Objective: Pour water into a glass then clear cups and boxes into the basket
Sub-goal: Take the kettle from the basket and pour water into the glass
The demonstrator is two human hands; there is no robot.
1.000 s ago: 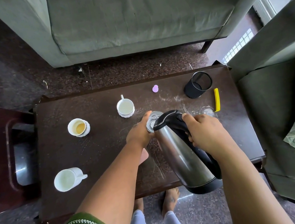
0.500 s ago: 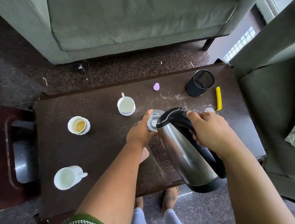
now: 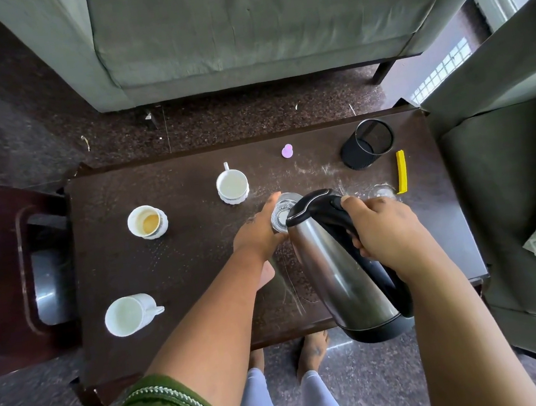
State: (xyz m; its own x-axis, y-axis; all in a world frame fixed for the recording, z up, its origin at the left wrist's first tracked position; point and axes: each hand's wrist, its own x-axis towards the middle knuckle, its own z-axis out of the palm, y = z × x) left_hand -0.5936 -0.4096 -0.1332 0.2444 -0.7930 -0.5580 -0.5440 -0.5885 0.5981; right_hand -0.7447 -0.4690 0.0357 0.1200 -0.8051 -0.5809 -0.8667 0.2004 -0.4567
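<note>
My right hand [image 3: 387, 232] grips the black handle of a steel kettle [image 3: 334, 268], tilted with its spout over a clear glass [image 3: 282, 211] on the dark table [image 3: 182, 256]. My left hand [image 3: 257, 234] is wrapped around that glass, holding it upright. Three white cups stand on the table: one with tea dregs [image 3: 147, 222] at the left, one [image 3: 232, 187] behind the glass, and one lying on its side [image 3: 131, 314] at the near left. A second clear glass [image 3: 380, 192] peeks out behind my right hand.
A black mesh holder [image 3: 367, 144] lies tipped over at the back right, a yellow strip [image 3: 401, 171] beside it, and a small purple item [image 3: 287, 151] nearby. Green sofas border the table at the back and right. A dark wooden stool [image 3: 17, 274] stands on the left.
The kettle and my hands have barely shifted; the kettle stays tilted over the glass. The view has drifted slightly.
</note>
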